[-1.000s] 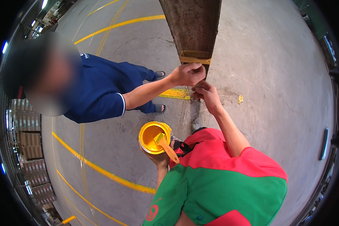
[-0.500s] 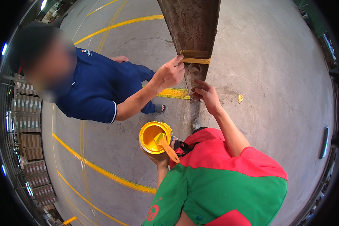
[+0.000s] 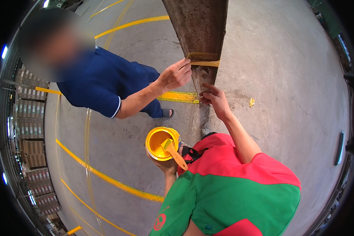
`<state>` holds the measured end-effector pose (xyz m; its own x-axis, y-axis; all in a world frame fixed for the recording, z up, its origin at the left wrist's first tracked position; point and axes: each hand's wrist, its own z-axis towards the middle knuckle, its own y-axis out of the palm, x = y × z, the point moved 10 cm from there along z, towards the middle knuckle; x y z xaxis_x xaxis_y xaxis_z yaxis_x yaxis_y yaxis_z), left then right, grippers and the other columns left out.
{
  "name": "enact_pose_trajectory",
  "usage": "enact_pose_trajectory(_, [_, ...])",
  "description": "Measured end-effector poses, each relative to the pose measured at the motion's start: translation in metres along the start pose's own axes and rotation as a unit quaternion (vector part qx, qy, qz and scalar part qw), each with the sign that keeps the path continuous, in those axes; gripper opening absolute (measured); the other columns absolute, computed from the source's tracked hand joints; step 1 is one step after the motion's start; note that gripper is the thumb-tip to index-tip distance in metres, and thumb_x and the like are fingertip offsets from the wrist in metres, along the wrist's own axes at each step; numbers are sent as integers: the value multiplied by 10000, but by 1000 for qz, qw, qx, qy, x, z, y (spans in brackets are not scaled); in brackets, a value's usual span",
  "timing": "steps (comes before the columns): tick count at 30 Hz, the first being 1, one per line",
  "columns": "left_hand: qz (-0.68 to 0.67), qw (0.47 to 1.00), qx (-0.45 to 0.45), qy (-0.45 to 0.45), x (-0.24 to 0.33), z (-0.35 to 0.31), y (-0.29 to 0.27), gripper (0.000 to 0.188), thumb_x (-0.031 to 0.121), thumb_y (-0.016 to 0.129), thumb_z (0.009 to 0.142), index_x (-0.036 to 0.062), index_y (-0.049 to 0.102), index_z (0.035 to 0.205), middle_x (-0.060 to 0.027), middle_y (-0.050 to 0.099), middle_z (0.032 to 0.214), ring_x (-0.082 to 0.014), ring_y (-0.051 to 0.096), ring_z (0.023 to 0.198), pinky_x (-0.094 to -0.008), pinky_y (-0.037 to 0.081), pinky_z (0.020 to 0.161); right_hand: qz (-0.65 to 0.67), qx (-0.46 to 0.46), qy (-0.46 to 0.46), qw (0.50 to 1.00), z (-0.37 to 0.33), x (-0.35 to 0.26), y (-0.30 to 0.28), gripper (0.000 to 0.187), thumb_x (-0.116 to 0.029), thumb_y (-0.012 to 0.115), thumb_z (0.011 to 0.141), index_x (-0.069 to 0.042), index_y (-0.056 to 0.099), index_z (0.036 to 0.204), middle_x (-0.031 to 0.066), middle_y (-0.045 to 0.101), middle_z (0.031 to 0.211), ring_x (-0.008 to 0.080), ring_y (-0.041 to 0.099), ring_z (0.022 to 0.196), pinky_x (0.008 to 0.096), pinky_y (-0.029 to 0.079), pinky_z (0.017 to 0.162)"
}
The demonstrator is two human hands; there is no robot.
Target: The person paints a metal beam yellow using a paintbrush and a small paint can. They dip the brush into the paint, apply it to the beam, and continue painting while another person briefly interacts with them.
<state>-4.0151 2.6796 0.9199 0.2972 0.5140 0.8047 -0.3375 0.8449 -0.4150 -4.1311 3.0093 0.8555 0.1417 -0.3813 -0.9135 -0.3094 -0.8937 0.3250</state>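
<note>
The wearer stood at the foot of a rusty steel column on a grey concrete floor. The left hand was closed around the underside of a yellow paint can, holding it at chest height just left of the red and green shirt; the can held yellow paint, and a paint-coated brush rested in it with the handle slanting over the rim toward the wearer. The right hand was stretched forward, fingers loosely curled and gripping nothing, fingertips at or just beside the column's lower face; contact could not be confirmed. A band of yellowish tape ran across the column above that hand. A co-worker in a dark blue shirt stood to the left, one hand pinching the tape's left end against the column. Yellow lines crossed the floor, and a short yellow stripe lay at the column's base.
</note>
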Motion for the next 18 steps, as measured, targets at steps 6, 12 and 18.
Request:
enact_pose_trajectory(6, [0, 1000, 0, 2, 3, -2, 0, 1138, 215, 977, 620, 3, 268, 1484, -163, 484, 1423, -315, 532, 1289, -438, 408, 1117, 2, -1, 4, 1000, 0, 2, 0, 493, -43, 576, 947, 12, 533, 1435, 122, 736, 1070, 164, 696, 877, 285, 547, 737])
enact_pose_trajectory(12, [2, 1000, 3, 3, 5, -4, -1, 1128, 218, 971, 634, 1, 266, 1488, -165, 482, 1427, -318, 531, 1292, -440, 408, 1116, 0, -4, 10, 1000, 0, 3, 0, 487, -46, 577, 955, 10, 533, 1437, 119, 734, 1074, 168, 698, 884, 288, 549, 739])
enact_pose_trajectory(18, [4, 1000, 8, 5, 6, 0, -2, 1118, 221, 965, 648, 0, 264, 1491, -167, 481, 1431, -320, 530, 1294, -443, 409, 1116, 4, -7, 1, 1000, 0, 0, 1, 480, -50, 575, 962, 14, 532, 1436, 118, 731, 1066, 165, 695, 882, 286, 548, 739])
